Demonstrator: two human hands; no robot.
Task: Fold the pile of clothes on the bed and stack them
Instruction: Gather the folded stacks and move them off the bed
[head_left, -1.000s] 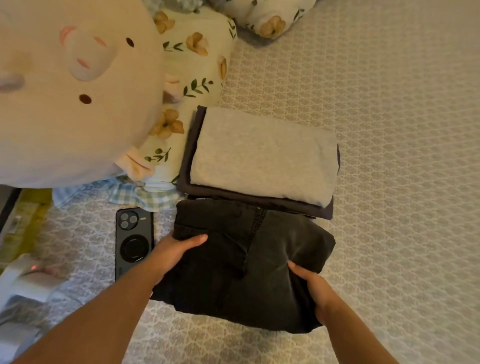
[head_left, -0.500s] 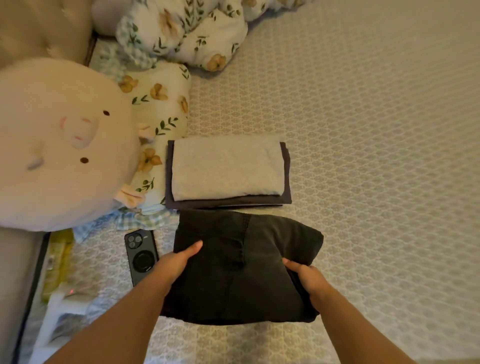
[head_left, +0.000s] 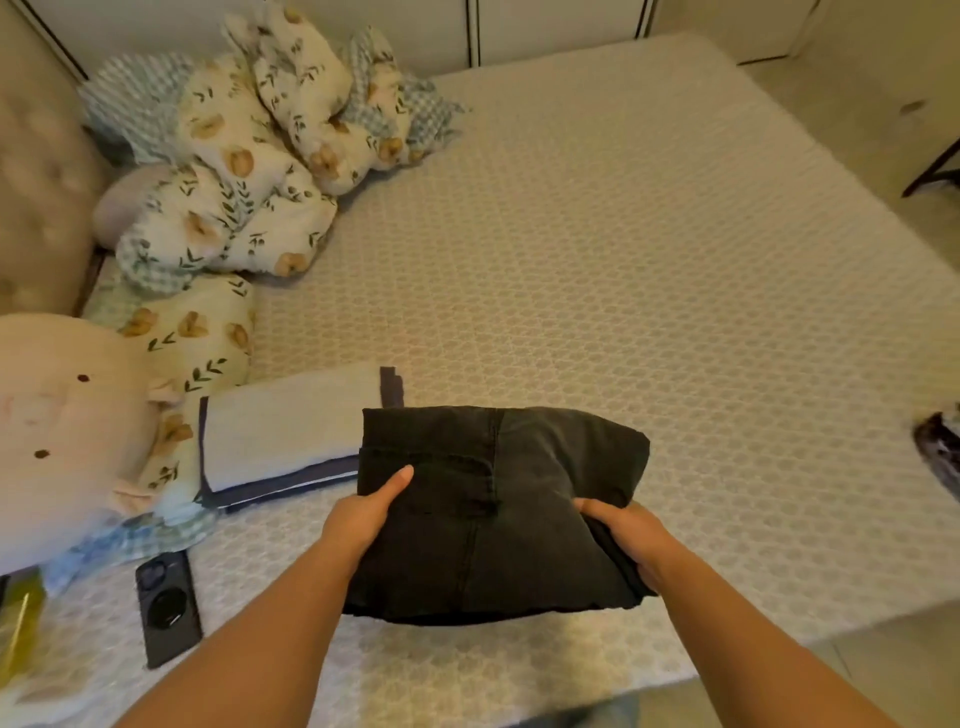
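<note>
Black denim, folded into a thick square bundle (head_left: 498, 512), sits between both hands at the near edge of the patterned grey mattress (head_left: 597, 291). The left hand (head_left: 363, 514) grips the bundle's left side, thumb laid flat on top and fingers hidden beneath. The right hand (head_left: 623, 535) clamps the right side, fingers curled round the fold. The bundle appears lifted clear of the mattress, its far corner overlapping the stack to its left.

That stack, a folded pale grey garment (head_left: 291, 426) lying on a folded dark navy garment (head_left: 280, 491), rests just beside a round cream plush toy (head_left: 67, 441). A dark phone (head_left: 167, 608) lies near the left forearm.

Judgement: folding of this piece looks complete; the step in hand is stacking. The next move calls for carrying the bundle leftward and setting it squarely on the pale garment without letting the folds spring open.
</note>
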